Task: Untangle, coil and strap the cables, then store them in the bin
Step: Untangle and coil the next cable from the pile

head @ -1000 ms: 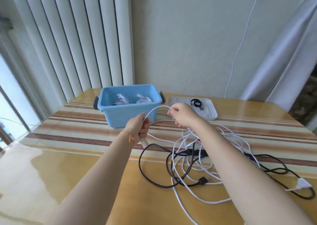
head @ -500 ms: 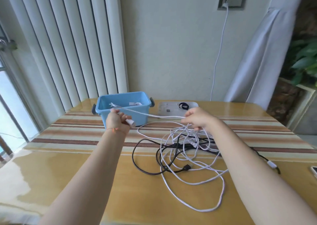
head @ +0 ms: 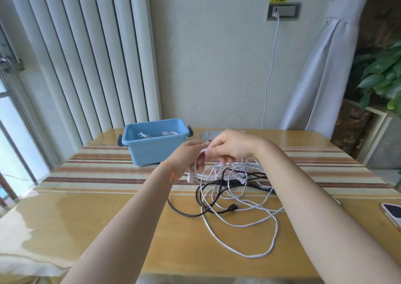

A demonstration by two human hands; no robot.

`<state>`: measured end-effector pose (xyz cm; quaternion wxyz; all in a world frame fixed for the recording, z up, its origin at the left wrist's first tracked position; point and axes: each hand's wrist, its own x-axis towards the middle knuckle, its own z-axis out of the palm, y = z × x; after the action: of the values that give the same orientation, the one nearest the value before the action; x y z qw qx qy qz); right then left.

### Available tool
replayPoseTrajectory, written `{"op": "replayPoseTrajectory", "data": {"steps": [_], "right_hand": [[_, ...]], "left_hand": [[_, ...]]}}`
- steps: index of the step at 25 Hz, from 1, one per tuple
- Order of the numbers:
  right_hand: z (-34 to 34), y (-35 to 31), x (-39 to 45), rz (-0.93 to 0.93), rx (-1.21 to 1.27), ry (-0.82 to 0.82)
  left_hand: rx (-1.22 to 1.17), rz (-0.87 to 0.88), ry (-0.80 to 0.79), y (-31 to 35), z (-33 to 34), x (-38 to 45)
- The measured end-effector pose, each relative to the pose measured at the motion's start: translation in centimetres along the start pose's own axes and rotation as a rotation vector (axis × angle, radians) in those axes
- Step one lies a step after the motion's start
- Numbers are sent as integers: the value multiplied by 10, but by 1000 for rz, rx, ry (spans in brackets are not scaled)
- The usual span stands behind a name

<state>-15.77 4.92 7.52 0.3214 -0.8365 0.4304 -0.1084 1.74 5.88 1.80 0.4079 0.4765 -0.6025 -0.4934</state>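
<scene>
A tangle of white cable [head: 243, 221] and black cable [head: 201, 210] lies on the striped table [head: 86, 207]. My left hand [head: 188, 158] grips the white cable near its plug, which hangs below the fist. My right hand [head: 230, 146] pinches a small loop of the same white cable right beside my left hand, above the pile. The blue bin [head: 155, 144] stands behind my left hand with white cables inside.
A white lid [head: 204, 134] lies behind my hands, mostly hidden. A phone [head: 392, 212] rests at the table's right edge. A white cord [head: 270, 71] hangs from the wall socket behind the table. Blinds stand to the left, a curtain and plant to the right.
My hands have come together: the right hand moved left to meet the left, turning the stretched white cable into a small loop. The camera view has tilted up.
</scene>
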Motion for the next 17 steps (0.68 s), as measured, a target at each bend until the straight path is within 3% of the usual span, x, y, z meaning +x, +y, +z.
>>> {"op": "replayPoseTrajectory", "data": {"steps": [3,6,9,13,17], "right_hand": [[-3,6,5,-80,204,154],[-4,18,15,-13,347,423],[-5,28,21,95,255,623],[4,40,27,215,104,678],[13,45,31,240,42,469]], "left_hand": [[-249,-43,-182,-6,-13,-3],[-400,-114,-274,-14,-18,-6],[-600,-178,-301,-18,-17,-7],[-778,-134,-389,-26,-20,-2],[-981,-159,-287,-32,-20,7]]}}
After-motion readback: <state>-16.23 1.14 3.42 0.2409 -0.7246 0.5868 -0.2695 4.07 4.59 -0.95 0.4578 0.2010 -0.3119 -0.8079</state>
